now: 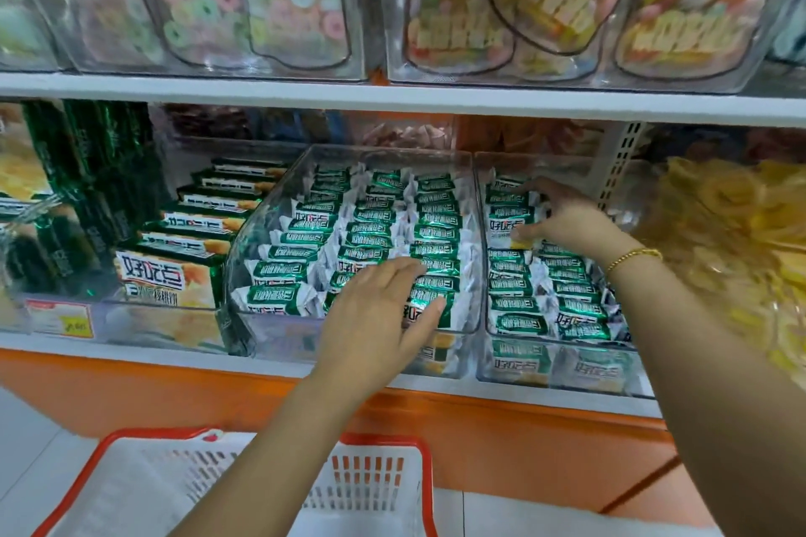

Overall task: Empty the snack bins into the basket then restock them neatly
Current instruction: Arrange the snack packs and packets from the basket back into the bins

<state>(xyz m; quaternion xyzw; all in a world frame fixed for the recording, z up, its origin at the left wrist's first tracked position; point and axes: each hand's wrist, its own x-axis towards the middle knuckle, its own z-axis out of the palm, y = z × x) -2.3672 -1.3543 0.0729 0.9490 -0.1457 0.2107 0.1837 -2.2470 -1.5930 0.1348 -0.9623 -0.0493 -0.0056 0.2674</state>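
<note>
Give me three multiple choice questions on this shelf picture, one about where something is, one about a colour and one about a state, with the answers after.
1. Where is the basket?
A) below the shelf, in front of the person
B) on the top shelf
C) inside a bin

2. What colour is the basket's rim?
A) blue
B) red
C) black

3. The clear bin under the left hand is:
A) empty
B) tipped over
C) full of green packets

Answers:
1 A: it sits at the bottom of the view, lower than the orange shelf base.
2 B: a red edge runs round the white mesh walls.
3 C: rows of packets fill it, and the left hand lies flat on them.
</note>
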